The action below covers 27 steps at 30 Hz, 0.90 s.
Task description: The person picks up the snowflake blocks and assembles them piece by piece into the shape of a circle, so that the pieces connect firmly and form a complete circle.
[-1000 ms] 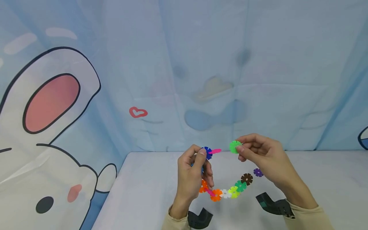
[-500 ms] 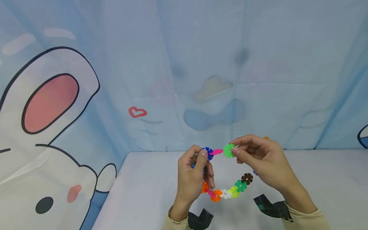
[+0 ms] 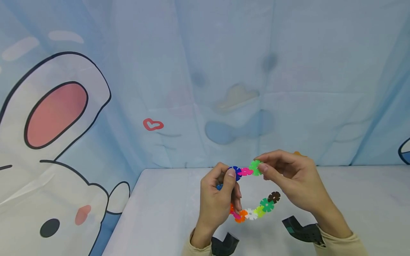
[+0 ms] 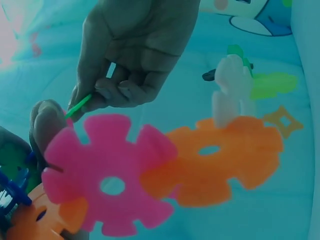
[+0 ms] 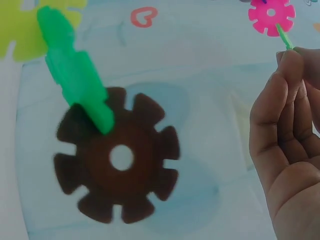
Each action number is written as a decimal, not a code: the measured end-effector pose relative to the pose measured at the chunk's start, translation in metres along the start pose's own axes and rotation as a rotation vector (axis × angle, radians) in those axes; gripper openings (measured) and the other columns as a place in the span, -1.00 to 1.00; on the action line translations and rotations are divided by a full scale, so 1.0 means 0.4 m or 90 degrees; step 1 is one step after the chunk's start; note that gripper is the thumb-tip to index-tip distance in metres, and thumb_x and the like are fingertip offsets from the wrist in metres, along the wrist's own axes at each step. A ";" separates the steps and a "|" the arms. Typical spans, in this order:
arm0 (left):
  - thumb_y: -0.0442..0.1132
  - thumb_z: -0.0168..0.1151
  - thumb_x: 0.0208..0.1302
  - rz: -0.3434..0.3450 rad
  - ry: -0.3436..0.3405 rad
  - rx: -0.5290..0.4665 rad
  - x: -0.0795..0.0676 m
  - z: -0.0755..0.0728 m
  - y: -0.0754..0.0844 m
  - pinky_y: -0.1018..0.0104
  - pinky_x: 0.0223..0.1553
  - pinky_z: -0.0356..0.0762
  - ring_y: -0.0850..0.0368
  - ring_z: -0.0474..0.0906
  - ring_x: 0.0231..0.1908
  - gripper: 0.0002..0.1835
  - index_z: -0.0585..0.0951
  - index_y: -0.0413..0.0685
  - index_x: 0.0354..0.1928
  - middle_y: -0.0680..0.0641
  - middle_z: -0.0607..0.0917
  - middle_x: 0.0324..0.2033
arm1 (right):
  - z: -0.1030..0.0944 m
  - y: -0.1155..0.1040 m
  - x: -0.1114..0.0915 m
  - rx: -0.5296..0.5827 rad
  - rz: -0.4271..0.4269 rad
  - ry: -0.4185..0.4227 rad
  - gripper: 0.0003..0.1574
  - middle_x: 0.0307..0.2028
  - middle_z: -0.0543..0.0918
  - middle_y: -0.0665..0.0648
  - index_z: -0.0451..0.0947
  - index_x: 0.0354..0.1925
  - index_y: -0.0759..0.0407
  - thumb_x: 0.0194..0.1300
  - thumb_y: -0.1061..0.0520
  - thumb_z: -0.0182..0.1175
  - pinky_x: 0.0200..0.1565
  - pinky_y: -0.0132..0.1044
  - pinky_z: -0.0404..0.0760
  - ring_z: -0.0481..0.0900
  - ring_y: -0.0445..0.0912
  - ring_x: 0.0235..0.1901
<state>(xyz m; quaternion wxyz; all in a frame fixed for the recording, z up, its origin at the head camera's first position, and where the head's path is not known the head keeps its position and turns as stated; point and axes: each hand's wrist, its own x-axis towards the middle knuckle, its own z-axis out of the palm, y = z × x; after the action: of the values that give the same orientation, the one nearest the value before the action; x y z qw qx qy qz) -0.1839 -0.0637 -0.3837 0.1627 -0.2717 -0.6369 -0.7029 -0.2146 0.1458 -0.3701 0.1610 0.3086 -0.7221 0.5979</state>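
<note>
Thumb and forefinger of my left hand pinch a dark blue notched snowflake disc in the head view. A pink disc is slotted onto it and points right. My right hand pinches a light green disc, whose edge meets the pink disc's rim; the right wrist view shows that green edge overlapping the pink disc. From the left hand a chain curves below: a pink disc, an orange disc, then a white disc, a yellow-green disc, a green disc and a brown disc.
A white table lies under the hands, backed by a blue cartoon curtain. A bit of an orange piece peeks out behind the right hand. Black wrist mounts sit at both sleeves.
The right hand has brought the light green disc left to the pink disc. The left hand has shifted slightly right, and the pink disc has turned its face more to view. The purple disc is now hidden.
</note>
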 end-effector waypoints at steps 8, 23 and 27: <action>-0.39 -0.10 0.69 0.016 -0.007 0.002 -0.003 0.003 -0.002 0.19 -0.86 0.55 -0.08 0.41 -0.88 -0.72 0.41 -0.34 -0.30 -0.34 0.49 -0.69 | 0.016 0.004 -0.001 0.082 -0.025 0.036 -0.73 -0.14 0.85 0.02 0.73 -0.17 0.33 0.29 0.59 0.28 -0.29 -0.43 0.76 0.71 -0.15 -0.44; -0.16 -0.17 0.74 -0.142 -0.034 0.029 0.000 0.001 0.007 0.11 -0.74 0.68 0.23 0.54 -0.80 -0.68 0.42 -0.26 -0.15 -0.46 0.56 -0.63 | 0.033 0.003 -0.006 0.074 -0.020 0.028 -0.72 -0.22 0.82 0.01 0.73 -0.13 0.31 0.31 0.57 0.29 -0.35 -0.41 0.74 0.69 -0.15 -0.45; -0.07 -0.18 0.75 -0.193 -0.045 0.034 0.004 -0.004 0.004 0.15 -0.67 0.73 0.28 0.59 -0.75 -0.61 0.54 -0.22 0.10 -0.53 0.60 -0.59 | 0.038 0.002 -0.006 0.048 -0.006 0.019 -0.73 -0.23 0.81 0.01 0.74 -0.10 0.27 0.33 0.52 0.31 -0.30 -0.38 0.77 0.71 -0.13 -0.44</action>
<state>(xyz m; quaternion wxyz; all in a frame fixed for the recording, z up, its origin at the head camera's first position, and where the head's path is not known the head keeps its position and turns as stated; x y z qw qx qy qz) -0.1844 -0.0654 -0.3816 0.0391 -0.1926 -0.6947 -0.6919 -0.2112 0.1318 -0.3757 0.1628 0.3094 -0.6950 0.6283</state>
